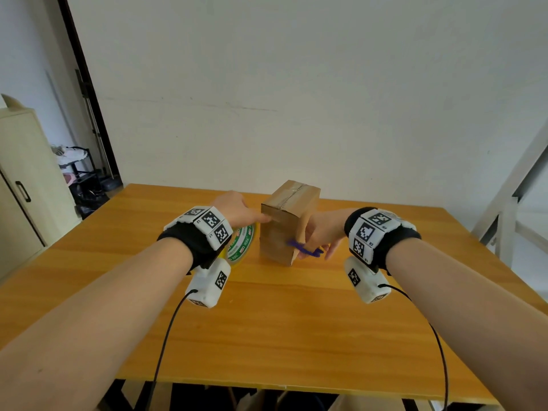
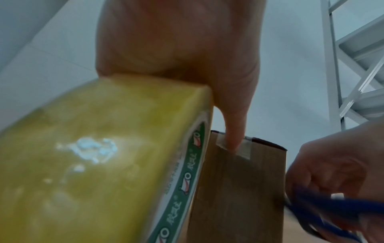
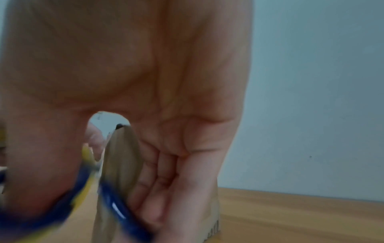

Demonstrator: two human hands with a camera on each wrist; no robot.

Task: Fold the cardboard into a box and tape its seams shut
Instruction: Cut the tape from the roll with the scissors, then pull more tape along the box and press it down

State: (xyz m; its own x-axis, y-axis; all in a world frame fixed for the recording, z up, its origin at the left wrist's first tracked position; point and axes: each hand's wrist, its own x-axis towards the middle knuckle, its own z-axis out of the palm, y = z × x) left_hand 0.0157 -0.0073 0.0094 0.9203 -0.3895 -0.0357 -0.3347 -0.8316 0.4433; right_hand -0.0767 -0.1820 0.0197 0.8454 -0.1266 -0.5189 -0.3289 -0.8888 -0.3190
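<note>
A small brown cardboard box (image 1: 281, 229) stands upright on the wooden table (image 1: 296, 321), with clear tape along its top seam. My left hand (image 1: 237, 209) holds a yellow tape roll (image 1: 240, 241) with a green-printed core beside the box's left face. In the left wrist view one finger (image 2: 234, 131) presses a strip of tape (image 2: 243, 151) onto the box (image 2: 239, 189) near its top edge, with the roll (image 2: 104, 156) close by. My right hand (image 1: 317, 232) grips blue-handled scissors (image 1: 308, 250) at the box's lower right corner. The scissors (image 3: 112, 202) are blurred against the box (image 3: 122, 164).
A beige cabinet (image 1: 20, 179) and a dark shoe rack (image 1: 77, 167) stand off the table's left side. A white metal frame (image 1: 510, 203) rises at the right. A plain wall lies just behind the table's far edge.
</note>
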